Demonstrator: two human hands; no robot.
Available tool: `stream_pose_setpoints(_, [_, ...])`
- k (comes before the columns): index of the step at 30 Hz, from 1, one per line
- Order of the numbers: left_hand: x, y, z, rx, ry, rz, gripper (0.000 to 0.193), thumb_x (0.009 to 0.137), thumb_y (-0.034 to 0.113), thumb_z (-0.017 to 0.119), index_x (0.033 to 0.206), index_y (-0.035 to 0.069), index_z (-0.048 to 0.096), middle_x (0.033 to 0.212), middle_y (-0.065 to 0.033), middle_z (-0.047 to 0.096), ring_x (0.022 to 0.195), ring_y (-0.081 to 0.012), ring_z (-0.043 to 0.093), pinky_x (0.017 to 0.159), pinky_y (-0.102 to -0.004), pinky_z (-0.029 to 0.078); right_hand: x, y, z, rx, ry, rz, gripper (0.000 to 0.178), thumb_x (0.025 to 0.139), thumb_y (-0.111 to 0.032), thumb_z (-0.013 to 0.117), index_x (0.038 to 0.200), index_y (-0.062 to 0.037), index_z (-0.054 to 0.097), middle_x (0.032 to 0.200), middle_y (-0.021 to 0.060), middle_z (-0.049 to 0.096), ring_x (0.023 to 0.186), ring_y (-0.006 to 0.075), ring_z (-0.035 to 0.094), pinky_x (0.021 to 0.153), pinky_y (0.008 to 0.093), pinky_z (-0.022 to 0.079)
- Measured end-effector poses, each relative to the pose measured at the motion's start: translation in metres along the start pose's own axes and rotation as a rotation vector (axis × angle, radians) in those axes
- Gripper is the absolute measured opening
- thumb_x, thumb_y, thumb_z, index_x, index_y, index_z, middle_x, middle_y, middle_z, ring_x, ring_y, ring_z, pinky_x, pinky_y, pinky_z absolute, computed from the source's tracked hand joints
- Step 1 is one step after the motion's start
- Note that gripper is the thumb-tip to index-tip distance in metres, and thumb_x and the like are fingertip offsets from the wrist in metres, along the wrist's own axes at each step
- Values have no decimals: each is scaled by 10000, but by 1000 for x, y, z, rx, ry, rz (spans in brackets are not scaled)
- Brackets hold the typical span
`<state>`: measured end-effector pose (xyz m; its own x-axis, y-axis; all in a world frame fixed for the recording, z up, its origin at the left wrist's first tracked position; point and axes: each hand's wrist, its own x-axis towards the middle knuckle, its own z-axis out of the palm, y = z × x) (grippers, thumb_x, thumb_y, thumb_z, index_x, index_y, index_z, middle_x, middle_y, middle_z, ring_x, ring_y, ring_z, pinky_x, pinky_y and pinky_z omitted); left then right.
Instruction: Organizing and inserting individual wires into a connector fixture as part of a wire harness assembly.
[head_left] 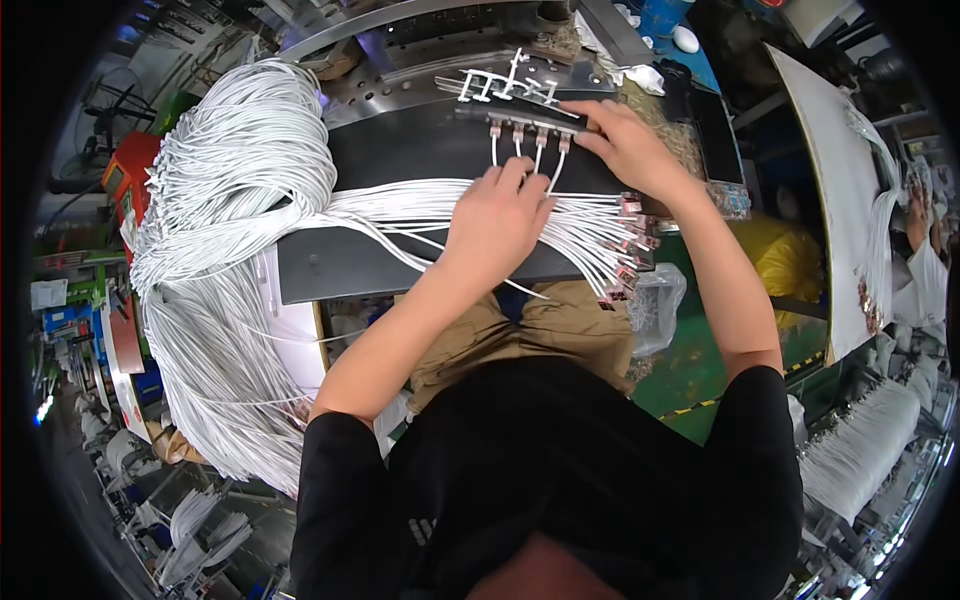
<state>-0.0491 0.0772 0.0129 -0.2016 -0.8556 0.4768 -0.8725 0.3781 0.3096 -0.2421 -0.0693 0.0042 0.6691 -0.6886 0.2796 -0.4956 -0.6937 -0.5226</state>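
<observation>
My left hand (497,215) is closed around thin white cables (540,158). Their upper ends, fitted with small reddish-brown terminals (541,136), sit side by side along a narrow metal strip (515,119). At the strip's right end, the thumb and forefinger of my right hand (632,148) close on it. Just beyond lies a rack with white plastic branches (505,83). Beneath my left hand a thick bundle of white cables (400,200) runs across the black work surface (385,150). Its ends fan out on the right, tipped with similar terminals (627,245).
A large coil of white cables (245,140) is heaped at the left, hanging over the edge. Behind the work surface stands a perforated metal frame (370,108). A clear plastic bag (657,310) hangs at the near right. Farther right are a yellow bag (785,262) and a pale board (810,200).
</observation>
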Motion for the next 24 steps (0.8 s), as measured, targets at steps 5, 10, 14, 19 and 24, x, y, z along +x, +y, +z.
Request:
stream_pose_setpoints(5, [-4, -17, -18, 75, 2, -47, 162, 866, 176, 711, 810, 51, 625, 782, -79, 583, 729, -265, 600, 631, -368, 505, 40, 0, 8, 37, 134, 70, 310, 971, -249, 601, 1176, -23, 654, 973, 170, 623, 943, 347, 615, 846, 390, 470])
stream_pose_setpoints(10, [-3, -40, -22, 83, 0, -112, 229, 887, 189, 691, 725, 54, 600, 669, -85, 548, 688, -283, 596, 617, -392, 495, 118, 18, 39, 168, 213, -21, 321, 986, -274, 574, 1139, -6, 665, 1039, 195, 646, 991, 369, 621, 866, 391, 472])
stream_pose_setpoints(14, [60, -73, -4, 119, 125, 14, 228, 871, 200, 685, 697, 71, 615, 687, -86, 595, 689, -281, 623, 619, -394, 516, 194, 47, 55, 203, 341, 40, 299, 968, -248, 582, 1127, -9, 664, 1079, 177, 663, 1009, 334, 626, 889, 393, 483])
stream_pose_setpoints(19, [99, -109, -14, 149, 170, -101, 211, 864, 143, 625, 671, 62, 653, 750, -86, 677, 749, -294, 668, 677, -413, 554, 247, 74, 77, 327, 300, 17, 264, 985, -195, 553, 1127, 14, 629, 1140, 167, 657, 1054, 268, 617, 908, 386, 487])
stream_pose_setpoints(24, [122, -123, -27, 120, -204, -388, 169, 892, 122, 570, 857, 37, 712, 924, -126, 713, 885, -315, 682, 784, -440, 558, 265, 89, 77, 177, 120, -97, 301, 994, -214, 541, 1172, 16, 618, 1184, 189, 645, 1089, 286, 609, 937, 387, 478])
